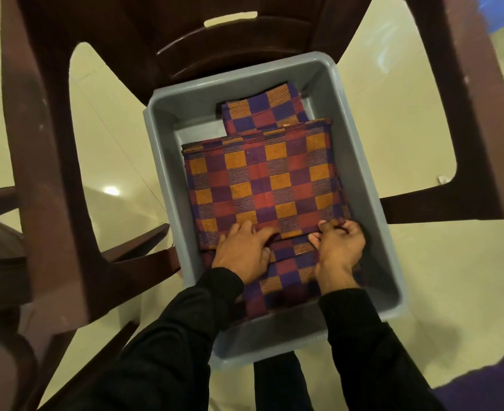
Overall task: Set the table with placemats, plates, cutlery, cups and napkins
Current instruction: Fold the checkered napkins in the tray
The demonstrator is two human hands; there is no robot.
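The task is only at its start: both hands, left [242,248] and right [337,248], grip the near edge of the top placemat [267,185] in the tub [360,161]; nothing is laid yet.

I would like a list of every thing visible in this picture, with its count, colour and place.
bin: one, grey plastic, on the floor in front of the chair.
large checked cloth: one folded stack, red, orange and purple, middle of the bin.
small checked cloths: two folded, purple and orange, one at the far end, one at the near end under the hands.
chair: one, dark brown plastic, over the bin's far end.
floor: cream tiles.
left hand: grips the large cloth's near edge.
right hand: pinches the same edge.
sleeves: two, black.
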